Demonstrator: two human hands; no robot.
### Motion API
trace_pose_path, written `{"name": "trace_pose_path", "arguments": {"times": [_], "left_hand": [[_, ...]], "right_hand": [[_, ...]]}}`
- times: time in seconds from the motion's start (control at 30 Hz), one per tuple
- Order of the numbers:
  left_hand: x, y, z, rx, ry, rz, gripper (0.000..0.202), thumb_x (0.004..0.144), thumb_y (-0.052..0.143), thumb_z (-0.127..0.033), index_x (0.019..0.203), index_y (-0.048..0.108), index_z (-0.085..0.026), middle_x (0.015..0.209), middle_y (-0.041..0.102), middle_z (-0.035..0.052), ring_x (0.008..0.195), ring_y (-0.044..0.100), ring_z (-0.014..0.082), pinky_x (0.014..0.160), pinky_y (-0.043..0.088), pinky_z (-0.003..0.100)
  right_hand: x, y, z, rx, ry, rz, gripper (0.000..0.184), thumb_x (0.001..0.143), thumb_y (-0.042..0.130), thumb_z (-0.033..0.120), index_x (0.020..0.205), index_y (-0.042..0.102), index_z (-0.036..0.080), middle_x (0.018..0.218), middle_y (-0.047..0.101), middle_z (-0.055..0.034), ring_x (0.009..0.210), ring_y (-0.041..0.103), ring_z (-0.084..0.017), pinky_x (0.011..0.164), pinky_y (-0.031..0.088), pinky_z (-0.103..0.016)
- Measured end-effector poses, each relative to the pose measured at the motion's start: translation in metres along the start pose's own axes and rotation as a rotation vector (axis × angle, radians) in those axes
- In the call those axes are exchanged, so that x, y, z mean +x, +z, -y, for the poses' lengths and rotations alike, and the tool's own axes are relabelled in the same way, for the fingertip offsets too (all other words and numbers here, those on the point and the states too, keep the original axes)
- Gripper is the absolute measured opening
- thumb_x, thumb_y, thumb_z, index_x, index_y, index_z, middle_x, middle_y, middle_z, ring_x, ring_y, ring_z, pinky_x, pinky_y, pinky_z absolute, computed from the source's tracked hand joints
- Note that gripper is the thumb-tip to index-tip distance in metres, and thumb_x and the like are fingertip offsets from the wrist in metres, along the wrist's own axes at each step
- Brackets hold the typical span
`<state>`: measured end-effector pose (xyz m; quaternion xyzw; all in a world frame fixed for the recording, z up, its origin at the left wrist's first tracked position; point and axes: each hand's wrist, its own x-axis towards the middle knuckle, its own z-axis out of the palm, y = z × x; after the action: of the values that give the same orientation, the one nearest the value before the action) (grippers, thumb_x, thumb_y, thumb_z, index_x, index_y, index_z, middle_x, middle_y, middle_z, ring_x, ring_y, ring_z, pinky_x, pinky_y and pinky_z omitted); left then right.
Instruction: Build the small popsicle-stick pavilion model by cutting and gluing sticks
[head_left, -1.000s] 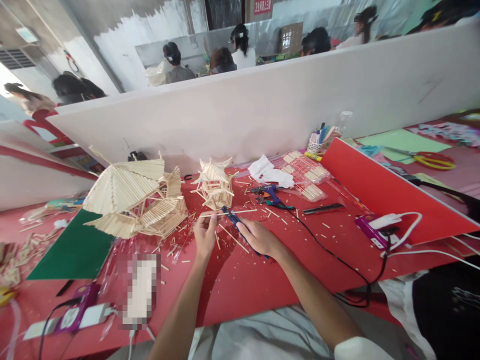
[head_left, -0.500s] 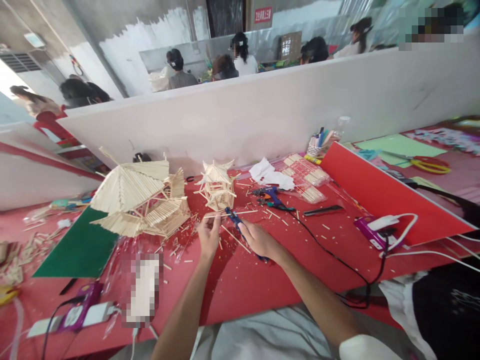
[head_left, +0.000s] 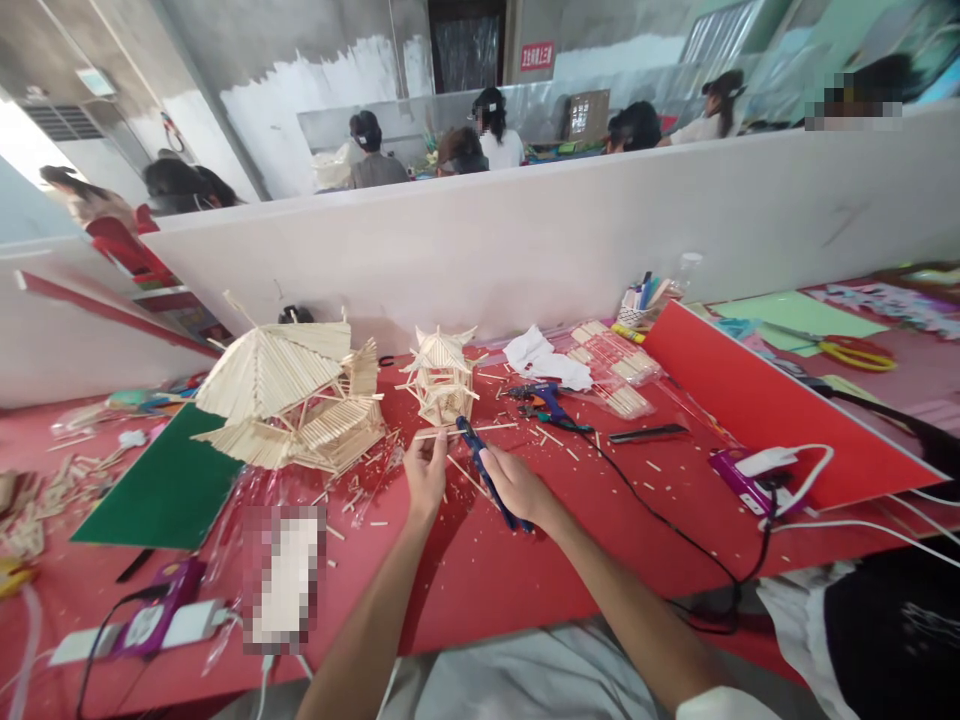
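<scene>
My left hand (head_left: 425, 474) pinches a thin wooden stick (head_left: 491, 428) that lies level in front of a small stick pavilion (head_left: 442, 375). My right hand (head_left: 516, 487) is wrapped round a blue-handled tool (head_left: 480, 462), whose tip meets the stick just right of my left fingers. Both hands hover over the red table (head_left: 480, 570), near its middle. A larger stick pavilion (head_left: 289, 395) stands to the left, partly on a green sheet (head_left: 165, 490).
A blue glue gun (head_left: 547, 400) with a black cord lies right of the small pavilion, beside white tissue (head_left: 544, 355) and bagged sticks (head_left: 615, 365). Power strips sit at the right (head_left: 757, 475) and front left (head_left: 150, 625). A raised red board (head_left: 772, 400) borders the right; a white partition (head_left: 525, 240) stands behind.
The view has tilted up slightly, so everything sits a little lower and to the right. My hands keep the same hold on the stick and the tool.
</scene>
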<state>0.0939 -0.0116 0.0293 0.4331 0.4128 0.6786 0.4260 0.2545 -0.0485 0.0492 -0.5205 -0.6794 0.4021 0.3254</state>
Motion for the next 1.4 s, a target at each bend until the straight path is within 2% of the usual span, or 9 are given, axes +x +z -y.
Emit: {"name": "trace_pose_path", "arguments": {"times": [0.17, 0.4, 0.7, 1.0, 1.27, 1.4], "left_hand": [[-0.002, 0.0, 0.005, 0.027, 0.006, -0.009, 0.036, 0.081, 0.076, -0.052, 0.088, 0.069, -0.017, 0.088, 0.077, 0.007, 0.083, 0.075, 0.0214, 0.085, 0.061, 0.041], [-0.004, 0.0, 0.01, 0.061, 0.026, -0.054, 0.034, 0.081, 0.076, -0.05, 0.087, 0.068, -0.017, 0.085, 0.075, 0.0046, 0.082, 0.075, 0.0197, 0.084, 0.062, 0.038], [-0.006, 0.002, 0.005, 0.135, 0.036, -0.068, 0.034, 0.083, 0.074, -0.051, 0.088, 0.067, -0.018, 0.086, 0.075, 0.0053, 0.082, 0.075, 0.0198, 0.083, 0.062, 0.038], [-0.008, 0.003, 0.003, 0.136, 0.042, -0.08, 0.033, 0.084, 0.074, -0.049, 0.088, 0.067, -0.018, 0.088, 0.075, 0.0054, 0.083, 0.075, 0.0193, 0.084, 0.062, 0.038], [-0.008, 0.004, 0.0, 0.156, 0.033, -0.069, 0.032, 0.083, 0.074, -0.049, 0.088, 0.068, -0.018, 0.086, 0.075, 0.0053, 0.082, 0.075, 0.0199, 0.083, 0.062, 0.037], [-0.005, 0.001, 0.003, 0.137, 0.014, -0.066, 0.034, 0.08, 0.077, -0.05, 0.086, 0.069, -0.017, 0.084, 0.075, 0.005, 0.081, 0.075, 0.0201, 0.083, 0.061, 0.038]], "right_hand": [[-0.002, 0.001, 0.003, -0.104, -0.016, -0.041, 0.038, 0.109, 0.025, 0.041, 0.094, 0.055, 0.022, 0.069, 0.063, -0.001, 0.065, 0.062, -0.019, 0.066, 0.041, -0.028], [-0.004, 0.002, 0.007, -0.052, -0.01, -0.027, 0.037, 0.109, 0.025, 0.036, 0.098, 0.057, 0.019, 0.067, 0.063, -0.0009, 0.061, 0.061, -0.018, 0.063, 0.039, -0.027], [-0.005, 0.002, 0.007, -0.17, -0.011, -0.047, 0.035, 0.109, 0.026, 0.034, 0.102, 0.057, 0.019, 0.077, 0.068, -0.0053, 0.071, 0.064, -0.021, 0.067, 0.037, -0.03], [-0.007, 0.011, 0.003, -0.093, -0.002, -0.057, 0.036, 0.109, 0.024, 0.035, 0.108, 0.056, 0.018, 0.082, 0.067, -0.0061, 0.075, 0.064, -0.023, 0.068, 0.037, -0.03], [-0.003, 0.021, -0.003, 0.031, -0.002, -0.113, 0.039, 0.108, 0.021, 0.039, 0.097, 0.054, 0.021, 0.074, 0.063, -0.0035, 0.07, 0.062, -0.021, 0.069, 0.045, -0.031], [0.001, 0.022, -0.005, 0.079, 0.035, -0.104, 0.045, 0.108, 0.02, 0.047, 0.09, 0.053, 0.023, 0.069, 0.058, -0.001, 0.067, 0.061, -0.019, 0.066, 0.047, -0.03]]}}
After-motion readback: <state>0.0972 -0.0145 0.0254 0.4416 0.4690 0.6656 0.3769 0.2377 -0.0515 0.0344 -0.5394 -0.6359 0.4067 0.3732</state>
